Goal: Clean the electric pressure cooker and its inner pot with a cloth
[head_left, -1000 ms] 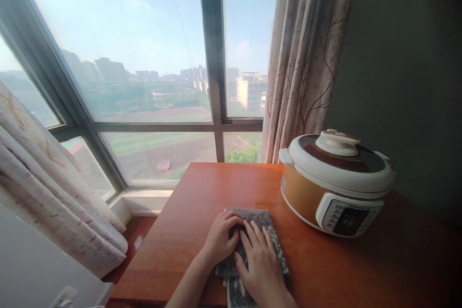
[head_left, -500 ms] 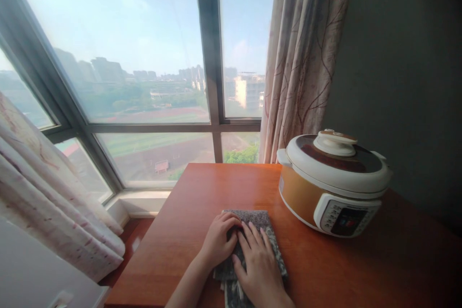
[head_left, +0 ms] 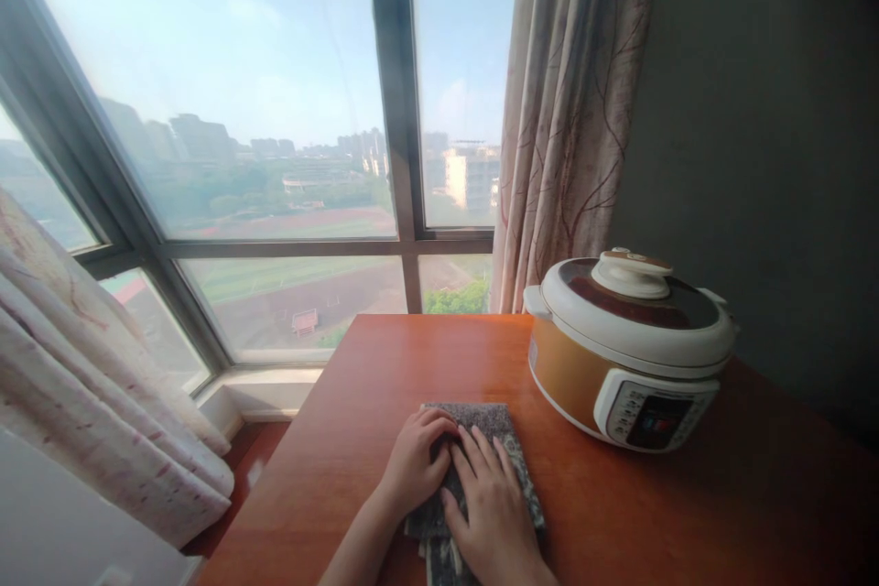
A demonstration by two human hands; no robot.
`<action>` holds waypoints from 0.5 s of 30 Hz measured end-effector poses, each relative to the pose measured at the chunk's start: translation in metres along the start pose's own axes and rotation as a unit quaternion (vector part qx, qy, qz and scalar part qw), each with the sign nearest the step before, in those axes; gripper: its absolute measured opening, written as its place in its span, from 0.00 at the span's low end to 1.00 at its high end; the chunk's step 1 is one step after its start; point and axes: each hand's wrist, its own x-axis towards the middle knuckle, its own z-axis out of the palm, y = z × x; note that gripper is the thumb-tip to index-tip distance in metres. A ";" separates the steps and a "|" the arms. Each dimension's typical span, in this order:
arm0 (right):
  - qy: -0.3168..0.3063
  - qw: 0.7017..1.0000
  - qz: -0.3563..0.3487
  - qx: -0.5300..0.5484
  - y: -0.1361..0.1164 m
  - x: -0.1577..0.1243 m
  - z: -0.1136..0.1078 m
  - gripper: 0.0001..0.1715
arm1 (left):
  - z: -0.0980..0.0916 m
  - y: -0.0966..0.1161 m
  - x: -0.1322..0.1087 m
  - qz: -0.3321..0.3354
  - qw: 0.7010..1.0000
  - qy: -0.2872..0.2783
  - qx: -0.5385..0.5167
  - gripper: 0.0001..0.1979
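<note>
A folded grey and black patterned cloth [head_left: 473, 414] lies on the wooden table near its front. On its left part rests my left hand [head_left: 418, 458], fingers bent together and thumb curled toward them, closed on the fabric; its fingertips meet the fingers of my other hand. Flat across the middle of the cloth lies my right hand [head_left: 491, 494], its fingers stretched out and slightly spread. Both hands hide much of the cloth. A lower layer sticks out toward me beneath my right hand.
A white and orange electric cooker [head_left: 628, 352] with a lid stands on the right of the wooden table [head_left: 412, 352]. Behind the table are a large window [head_left: 275, 245] and a patterned curtain [head_left: 563, 110]. Another curtain [head_left: 89, 421] hangs at the left.
The view has shifted very slightly. Both hands stay in place on the cloth, with no visible change in their grip.
</note>
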 end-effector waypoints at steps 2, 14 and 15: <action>-0.006 1.000 0.002 0.000 0.001 0.000 0.002 0.33 | 0.000 0.000 0.000 -0.001 1.000 -0.001 -0.002 0.15; -0.002 1.000 -0.001 0.008 -0.001 -0.001 -0.002 0.33 | -0.001 0.000 0.000 -0.004 1.000 -0.002 -0.003 0.14; -0.002 1.000 -0.002 0.008 -0.001 0.000 -0.001 0.33 | 0.000 0.000 0.000 -0.004 1.000 -0.002 -0.003 0.14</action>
